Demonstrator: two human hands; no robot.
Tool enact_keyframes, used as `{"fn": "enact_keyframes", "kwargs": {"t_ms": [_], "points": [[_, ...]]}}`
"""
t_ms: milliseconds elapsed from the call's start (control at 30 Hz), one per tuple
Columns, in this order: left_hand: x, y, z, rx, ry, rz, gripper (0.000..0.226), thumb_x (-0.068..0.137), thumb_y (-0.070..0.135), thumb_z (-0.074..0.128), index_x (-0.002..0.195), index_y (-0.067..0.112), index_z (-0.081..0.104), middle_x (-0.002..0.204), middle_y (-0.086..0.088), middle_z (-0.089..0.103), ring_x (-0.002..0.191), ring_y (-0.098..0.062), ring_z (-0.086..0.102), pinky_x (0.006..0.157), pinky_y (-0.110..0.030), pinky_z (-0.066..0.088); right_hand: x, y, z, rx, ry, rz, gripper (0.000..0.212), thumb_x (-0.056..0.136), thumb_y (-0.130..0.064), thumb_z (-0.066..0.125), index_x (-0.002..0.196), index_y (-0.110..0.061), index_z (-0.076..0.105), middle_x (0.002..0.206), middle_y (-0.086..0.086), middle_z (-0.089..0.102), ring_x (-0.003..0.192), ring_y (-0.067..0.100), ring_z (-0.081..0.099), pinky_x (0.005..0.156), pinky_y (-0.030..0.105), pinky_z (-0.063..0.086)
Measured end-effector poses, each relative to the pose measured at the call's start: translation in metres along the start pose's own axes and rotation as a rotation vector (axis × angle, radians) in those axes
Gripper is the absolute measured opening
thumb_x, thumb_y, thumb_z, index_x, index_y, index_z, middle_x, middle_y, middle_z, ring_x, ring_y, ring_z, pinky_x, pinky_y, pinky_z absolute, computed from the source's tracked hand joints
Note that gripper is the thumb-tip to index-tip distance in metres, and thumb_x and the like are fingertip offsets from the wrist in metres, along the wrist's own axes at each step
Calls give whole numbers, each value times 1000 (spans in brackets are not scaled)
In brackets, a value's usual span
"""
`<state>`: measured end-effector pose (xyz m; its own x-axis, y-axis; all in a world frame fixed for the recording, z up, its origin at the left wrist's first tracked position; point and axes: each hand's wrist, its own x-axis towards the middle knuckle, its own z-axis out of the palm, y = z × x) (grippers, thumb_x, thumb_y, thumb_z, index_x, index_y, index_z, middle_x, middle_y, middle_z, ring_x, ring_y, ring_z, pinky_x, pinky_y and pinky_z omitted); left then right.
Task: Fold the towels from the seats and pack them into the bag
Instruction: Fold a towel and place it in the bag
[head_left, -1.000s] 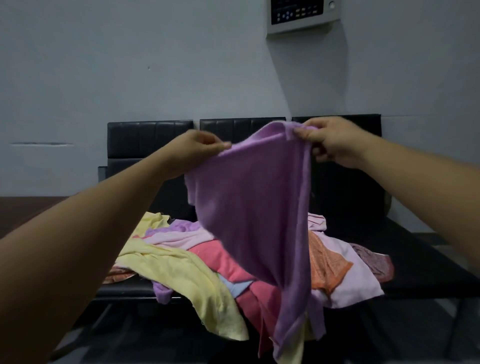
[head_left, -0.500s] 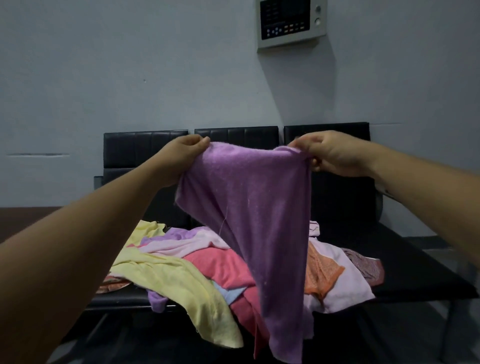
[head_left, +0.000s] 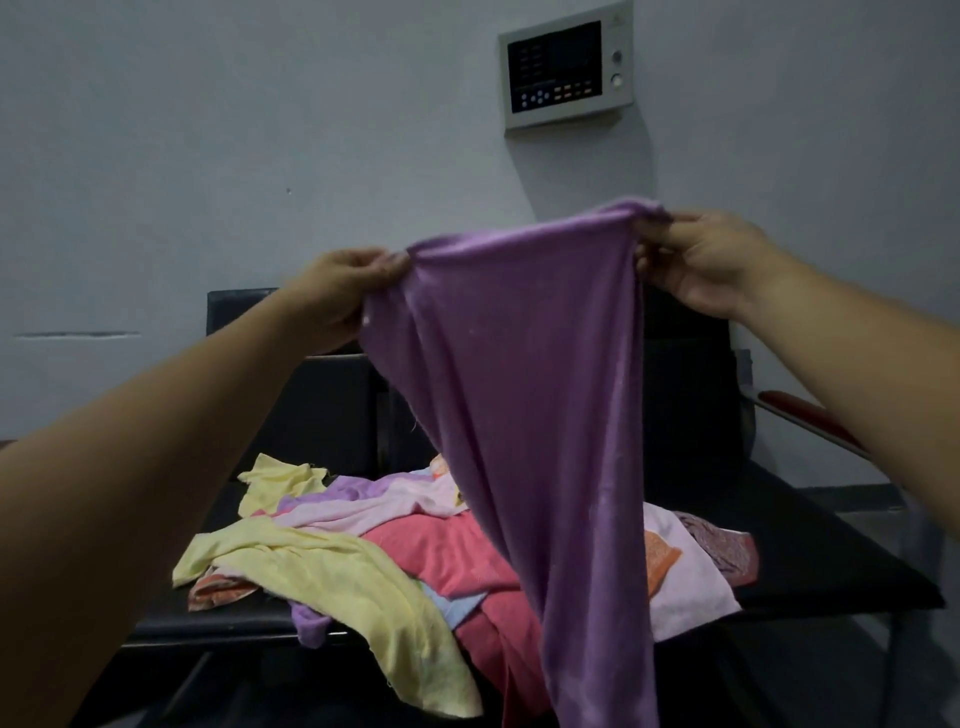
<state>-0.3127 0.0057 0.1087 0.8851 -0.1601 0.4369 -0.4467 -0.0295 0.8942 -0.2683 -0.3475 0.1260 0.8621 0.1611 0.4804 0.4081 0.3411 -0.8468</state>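
A purple towel (head_left: 524, 374) hangs in the air in front of me, stretched along its top edge. My left hand (head_left: 340, 283) pinches its left corner and my right hand (head_left: 706, 260) pinches its right corner, held a bit higher. The towel tapers to a tail that drops past the seat front. Below it a pile of towels lies on the black seats (head_left: 810, 561): a yellow towel (head_left: 332, 566), a red towel (head_left: 447, 556), a pale pink towel (head_left: 685, 587) and others. No bag is in view.
A row of black padded seats stands against a grey wall. A control panel (head_left: 566, 75) is mounted on the wall above. A red armrest (head_left: 800, 410) shows at the right end. Dark floor lies below the seat front.
Both hands have lifted the purple towel and moved apart, spreading its top edge wider. The right hand now sits higher than the left.
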Motion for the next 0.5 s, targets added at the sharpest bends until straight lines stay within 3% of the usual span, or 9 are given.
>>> {"fn": "enact_keyframes", "kwargs": {"t_ms": [67,100,133,200,267,367,433,500], "points": [[1,10,7,-194,22,92,17,85,25,63,88,11,73,80,-6,73,72,-14,70,67,-27,59,0,-8,-4,257,29,-24,6,83,-9,66,87,-12,67,67,-1,67,58,7,61,58,18,54],[-1,13,11,-186,21,82,18,85,25,62,86,11,73,73,-4,72,65,-12,68,61,-25,58,0,-7,-7,258,36,-3,4,83,-11,66,85,-14,65,67,-1,67,58,7,61,57,18,54],[-4,15,14,-65,29,36,18,85,25,63,82,10,72,64,-1,70,55,-9,64,52,-21,54,-3,-4,-10,150,52,45,5,86,-11,65,83,-14,63,67,-1,65,57,7,60,54,18,53],[-8,10,10,463,35,-113,17,89,26,68,87,10,72,55,5,64,44,-6,54,42,-19,45,-8,7,-21,-237,119,149,15,97,-11,61,83,-16,59,68,2,58,48,7,55,44,17,46],[-7,2,0,857,44,-193,16,93,29,69,93,14,74,61,5,62,53,-10,52,51,-22,46,-11,11,-29,-385,194,171,17,99,-8,59,84,-16,59,70,3,56,40,6,51,39,16,40],[-3,-3,-5,1189,55,-110,18,95,33,68,87,17,74,75,-1,63,71,-17,54,69,-32,44,-11,10,-30,-330,243,122,17,99,-9,61,83,-15,60,63,1,59,42,6,50,40,16,40],[-4,-2,1,1360,26,-97,20,96,34,66,87,17,72,76,3,60,70,-16,50,68,-30,36,-11,12,-27,-341,272,126,15,97,-11,64,83,-13,62,65,2,59,47,8,48,41,17,41],[-5,-5,1,1441,-5,-140,21,97,33,63,94,15,71,88,-3,62,72,-16,52,65,-29,38,-11,18,-28,-456,291,152,11,95,-11,68,84,-11,64,70,4,59,51,10,48,43,19,43]]}}
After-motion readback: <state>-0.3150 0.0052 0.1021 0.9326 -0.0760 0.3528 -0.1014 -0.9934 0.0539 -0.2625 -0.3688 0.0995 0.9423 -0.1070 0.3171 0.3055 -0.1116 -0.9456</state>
